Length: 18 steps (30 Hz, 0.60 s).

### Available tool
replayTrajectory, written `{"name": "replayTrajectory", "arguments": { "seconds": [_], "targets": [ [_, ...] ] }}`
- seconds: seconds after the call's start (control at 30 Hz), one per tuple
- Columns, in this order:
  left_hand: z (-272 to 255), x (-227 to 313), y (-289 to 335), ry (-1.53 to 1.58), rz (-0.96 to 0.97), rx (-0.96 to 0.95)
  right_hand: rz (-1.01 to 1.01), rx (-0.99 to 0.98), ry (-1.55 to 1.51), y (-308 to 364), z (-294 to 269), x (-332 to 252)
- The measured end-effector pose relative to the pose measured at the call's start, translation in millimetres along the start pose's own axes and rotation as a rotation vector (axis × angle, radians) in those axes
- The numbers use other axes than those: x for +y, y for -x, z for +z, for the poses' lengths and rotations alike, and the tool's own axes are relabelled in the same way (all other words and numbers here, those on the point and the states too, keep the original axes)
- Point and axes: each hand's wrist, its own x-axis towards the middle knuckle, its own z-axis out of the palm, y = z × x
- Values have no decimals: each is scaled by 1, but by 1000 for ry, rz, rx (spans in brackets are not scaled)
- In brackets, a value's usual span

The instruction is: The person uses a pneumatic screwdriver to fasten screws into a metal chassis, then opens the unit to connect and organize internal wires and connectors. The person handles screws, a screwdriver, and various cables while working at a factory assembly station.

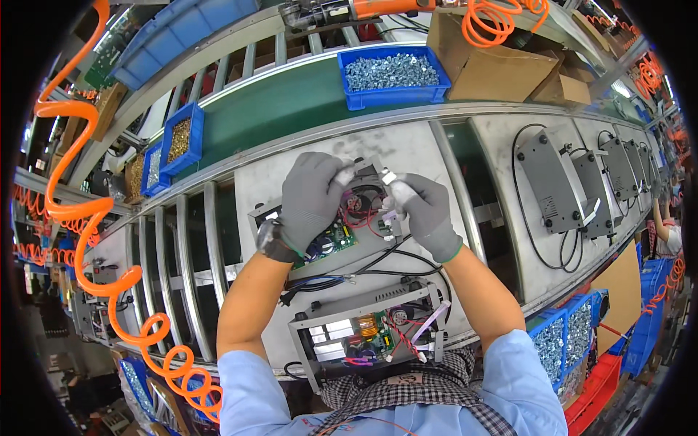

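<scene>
In front of me lies an open grey metal housing point(287, 270) with a green circuit board point(333, 243), a round fan point(358, 205) and red wires inside. My left hand point(313, 192), in a grey glove with pale fingertips, reaches over its left part. The left fingers are pinched together at the far edge; what they hold is hidden. My right hand point(429, 214), gloved alike, pinches a small white connector point(389, 176) above the housing's right end. Nearer my body stands a second open housing point(305, 320) with a copper coil point(368, 325), a board and loose wires. Black cables point(385, 263) run between the two housings.
Beyond the work surface sits a blue bin of metal screws point(392, 73); smaller blue bins point(182, 138) stand at left. Closed grey units point(549, 182) with cables line the right side. An orange coiled hose point(91, 211) hangs at left, beside metal rollers point(190, 254). Cardboard boxes point(494, 69) stand far right.
</scene>
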Motion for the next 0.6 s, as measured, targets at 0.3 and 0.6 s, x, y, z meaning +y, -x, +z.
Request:
{"name": "replayTrajectory", "arguments": {
  "seconds": [0.3,0.6],
  "targets": [
    [33,-11,3,-415,203,-59,-78,154,-77,-10,11,0],
    [-19,-1,0,728,-286,-75,92,-67,481,-31,-2,-18]
  ]
}}
